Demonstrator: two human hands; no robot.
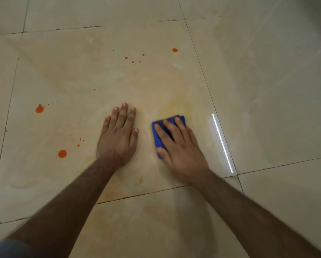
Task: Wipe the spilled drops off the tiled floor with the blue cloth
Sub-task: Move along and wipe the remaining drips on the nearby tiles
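My right hand point(180, 146) lies flat with straight fingers on the folded blue cloth point(158, 138) and presses it to the beige tiled floor point(81, 75). My left hand point(118, 135) rests flat on the tile just left of the cloth, fingers straight, holding nothing. Orange drops dot the same tile: a large one point(62, 154) near my left forearm, a splatter point(39, 109) further left, a small cluster point(133, 59) ahead and one drop point(175, 50) at the far right. A faint yellowish smear point(174, 107) spreads just beyond the cloth.
Grout lines point(202, 67) divide the floor into large tiles. A bright strip of reflected light point(222, 142) lies right of the cloth. Tiny orange specks point(80, 140) sit between the large drop and my left hand.
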